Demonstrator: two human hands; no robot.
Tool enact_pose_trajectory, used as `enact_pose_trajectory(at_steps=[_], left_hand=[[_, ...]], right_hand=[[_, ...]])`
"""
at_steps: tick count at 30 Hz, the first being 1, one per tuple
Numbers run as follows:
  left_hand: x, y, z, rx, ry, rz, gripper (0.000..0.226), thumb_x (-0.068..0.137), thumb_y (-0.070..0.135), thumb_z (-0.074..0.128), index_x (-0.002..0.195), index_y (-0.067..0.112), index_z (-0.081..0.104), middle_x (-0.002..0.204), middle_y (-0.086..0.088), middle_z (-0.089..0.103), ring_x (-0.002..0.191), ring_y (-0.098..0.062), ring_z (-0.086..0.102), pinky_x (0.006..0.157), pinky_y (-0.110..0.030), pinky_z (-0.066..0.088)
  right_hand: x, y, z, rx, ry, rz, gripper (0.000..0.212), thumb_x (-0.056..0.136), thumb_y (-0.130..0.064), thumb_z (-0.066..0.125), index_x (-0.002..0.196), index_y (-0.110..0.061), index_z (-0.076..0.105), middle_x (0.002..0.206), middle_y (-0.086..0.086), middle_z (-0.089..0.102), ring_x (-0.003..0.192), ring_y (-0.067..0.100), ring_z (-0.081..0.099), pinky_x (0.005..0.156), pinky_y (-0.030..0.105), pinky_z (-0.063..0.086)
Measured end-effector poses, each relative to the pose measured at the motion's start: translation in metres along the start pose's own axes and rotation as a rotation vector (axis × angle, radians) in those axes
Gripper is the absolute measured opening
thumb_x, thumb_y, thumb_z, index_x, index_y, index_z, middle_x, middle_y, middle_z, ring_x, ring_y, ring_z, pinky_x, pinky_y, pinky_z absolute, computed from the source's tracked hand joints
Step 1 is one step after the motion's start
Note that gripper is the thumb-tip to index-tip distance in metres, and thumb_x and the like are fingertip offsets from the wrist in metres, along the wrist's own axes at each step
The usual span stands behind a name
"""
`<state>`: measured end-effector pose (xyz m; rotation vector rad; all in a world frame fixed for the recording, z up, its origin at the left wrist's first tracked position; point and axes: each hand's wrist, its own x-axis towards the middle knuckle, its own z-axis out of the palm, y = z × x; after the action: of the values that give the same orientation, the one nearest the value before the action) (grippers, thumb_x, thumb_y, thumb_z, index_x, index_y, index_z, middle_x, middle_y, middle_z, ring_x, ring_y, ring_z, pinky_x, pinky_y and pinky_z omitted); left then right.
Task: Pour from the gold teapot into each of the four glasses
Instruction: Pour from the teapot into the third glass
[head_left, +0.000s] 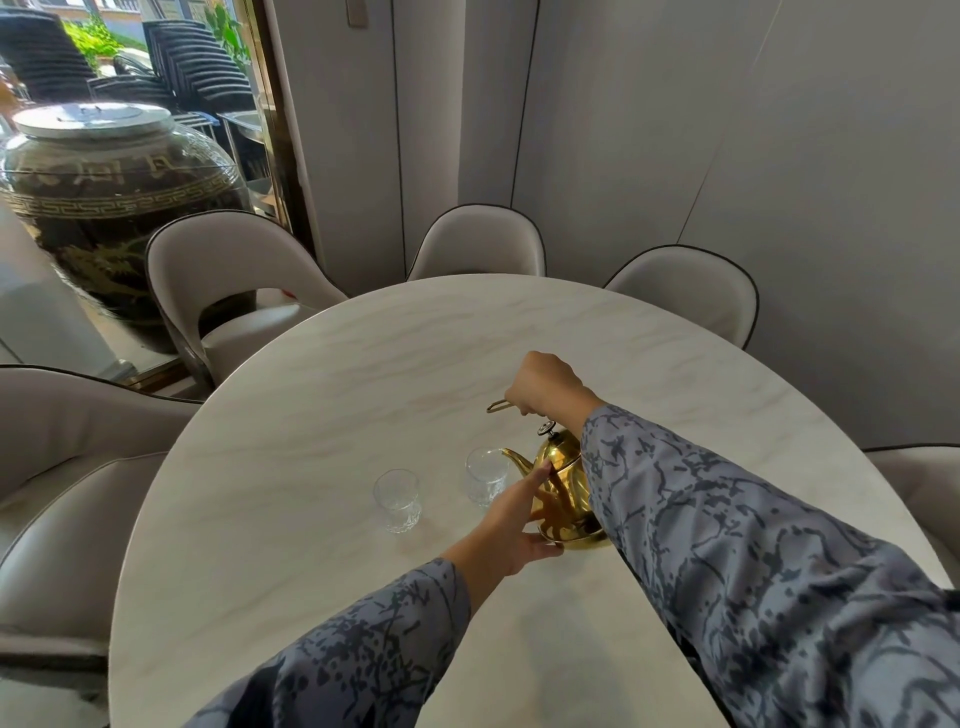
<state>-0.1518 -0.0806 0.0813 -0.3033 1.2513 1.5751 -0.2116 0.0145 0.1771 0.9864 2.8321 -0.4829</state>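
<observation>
The gold teapot (563, 483) stands on the white marble table (363, 389), its spout over the rim of a clear glass (485, 475). My right hand (545, 387) is closed around the teapot's raised wire handle above the lid. My left hand (514, 519) lies flat against the pot's left side and base, fingers spread. A second clear glass (397, 501) stands to the left, apart from the pot. Only two glasses are in view; my right sleeve hides the table behind the pot.
Grey padded chairs (228, 280) ring the round table. A large dark ceramic jar (104, 208) with a metal lid stands at the far left by a glass door. Grey wall panels rise behind the table.
</observation>
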Motion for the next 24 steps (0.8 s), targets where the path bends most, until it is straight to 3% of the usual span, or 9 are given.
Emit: enact_pose_trajectory(at_steps=[3, 6, 10, 13, 17, 24], left_hand=[[-0.003, 0.001, 0.002, -0.011, 0.006, -0.011, 0.053, 0.08, 0.047, 0.073, 0.113, 0.018, 0.043, 0.148, -0.02, 0.041, 0.133, -0.046, 0.043, 0.103, -0.057, 0.046], [-0.004, 0.001, 0.002, -0.016, 0.014, -0.016, 0.063, 0.08, 0.047, 0.073, 0.125, 0.017, 0.041, 0.148, -0.02, 0.041, 0.132, -0.046, 0.044, 0.103, -0.057, 0.046], [-0.006, 0.002, 0.004, -0.021, 0.019, -0.017, 0.057, 0.08, 0.046, 0.073, 0.116, 0.019, 0.039, 0.146, -0.02, 0.043, 0.13, -0.046, 0.046, 0.102, -0.056, 0.047], [-0.007, 0.002, 0.005, -0.022, 0.027, -0.016, 0.062, 0.079, 0.046, 0.074, 0.123, 0.02, 0.039, 0.146, -0.02, 0.043, 0.131, -0.046, 0.046, 0.102, -0.057, 0.047], [-0.008, 0.002, 0.006, -0.015, 0.021, -0.015, 0.058, 0.08, 0.046, 0.074, 0.117, 0.02, 0.038, 0.146, -0.02, 0.043, 0.13, -0.046, 0.047, 0.102, -0.057, 0.047], [-0.01, 0.003, 0.009, -0.003, 0.008, -0.021, 0.054, 0.079, 0.047, 0.074, 0.112, 0.017, 0.042, 0.147, -0.019, 0.043, 0.131, -0.045, 0.046, 0.101, -0.057, 0.048]], right_hand=[[-0.001, 0.0, -0.002, -0.01, -0.01, -0.001, 0.031, 0.086, -0.007, 0.065, 0.057, -0.01, 0.054, 0.059, 0.005, 0.055, 0.059, 0.024, 0.056, 0.059, 0.031, 0.045], [-0.002, 0.001, -0.004, -0.019, -0.014, 0.0, 0.032, 0.087, -0.006, 0.063, 0.056, -0.009, 0.054, 0.057, 0.005, 0.055, 0.051, 0.019, 0.051, 0.06, 0.031, 0.045], [-0.003, -0.001, -0.005, -0.028, -0.005, 0.002, 0.032, 0.087, -0.007, 0.064, 0.057, -0.009, 0.054, 0.058, 0.004, 0.055, 0.056, 0.021, 0.055, 0.062, 0.032, 0.047], [-0.004, -0.002, -0.006, -0.036, -0.007, 0.01, 0.032, 0.087, -0.008, 0.065, 0.057, -0.009, 0.056, 0.059, 0.005, 0.056, 0.064, 0.024, 0.059, 0.063, 0.032, 0.048], [-0.005, -0.001, -0.009, -0.036, -0.007, 0.02, 0.032, 0.088, -0.009, 0.064, 0.058, -0.009, 0.055, 0.058, 0.004, 0.056, 0.054, 0.018, 0.053, 0.062, 0.032, 0.047], [-0.008, 0.0, -0.013, -0.049, -0.02, 0.013, 0.03, 0.088, -0.008, 0.063, 0.059, -0.009, 0.056, 0.061, 0.005, 0.056, 0.053, 0.018, 0.051, 0.054, 0.029, 0.041]])
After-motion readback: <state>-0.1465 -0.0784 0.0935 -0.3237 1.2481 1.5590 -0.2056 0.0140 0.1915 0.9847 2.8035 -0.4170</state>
